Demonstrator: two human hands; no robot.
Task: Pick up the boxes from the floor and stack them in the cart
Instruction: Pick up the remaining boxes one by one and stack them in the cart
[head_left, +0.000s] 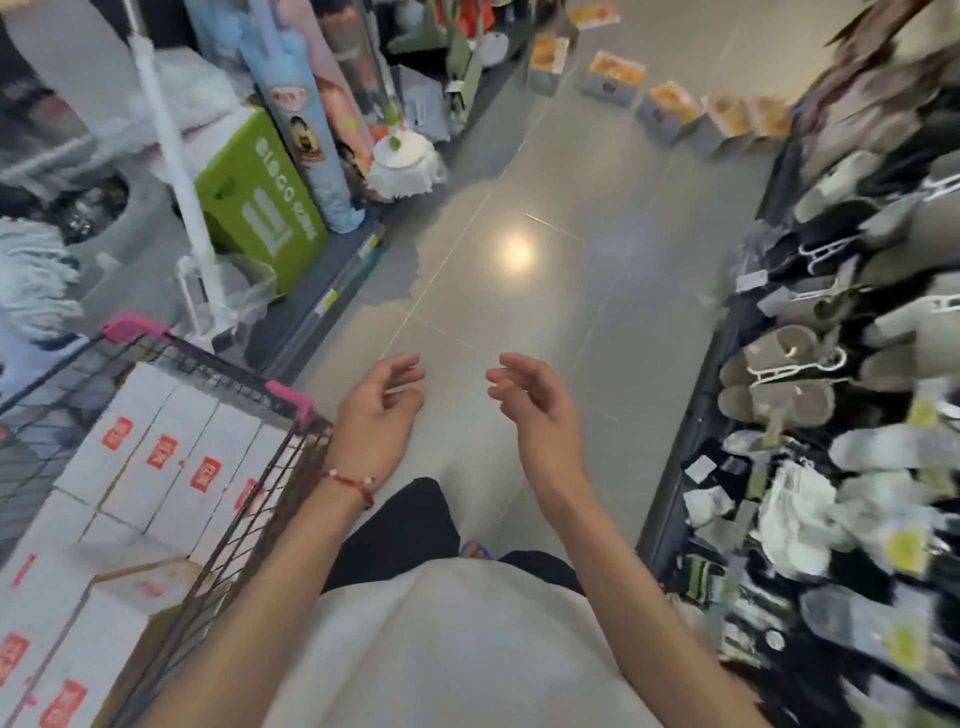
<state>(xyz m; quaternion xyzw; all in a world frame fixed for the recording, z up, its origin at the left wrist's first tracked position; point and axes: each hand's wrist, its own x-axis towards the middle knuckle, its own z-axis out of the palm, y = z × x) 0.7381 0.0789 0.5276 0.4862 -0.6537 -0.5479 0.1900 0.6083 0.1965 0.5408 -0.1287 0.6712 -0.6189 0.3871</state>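
Observation:
A wire cart (291, 410) with pink corners stands at my lower left, filled with several white boxes (171, 457) bearing red labels. Far ahead on the grey floor, several grey boxes (613, 78) with orange pictures on top lie in a loose row toward the upper right. My left hand (384, 410) hovers just right of the cart's rim, fingers loosely curled, holding nothing. My right hand (535, 405) hangs beside it over the floor, also empty with relaxed fingers.
A shelf on the left holds a green carton (260, 202), mops (405, 161) and rolled goods. A rack of slippers (789, 374) and socks lines the right side. The tiled aisle floor (519, 291) runs between them.

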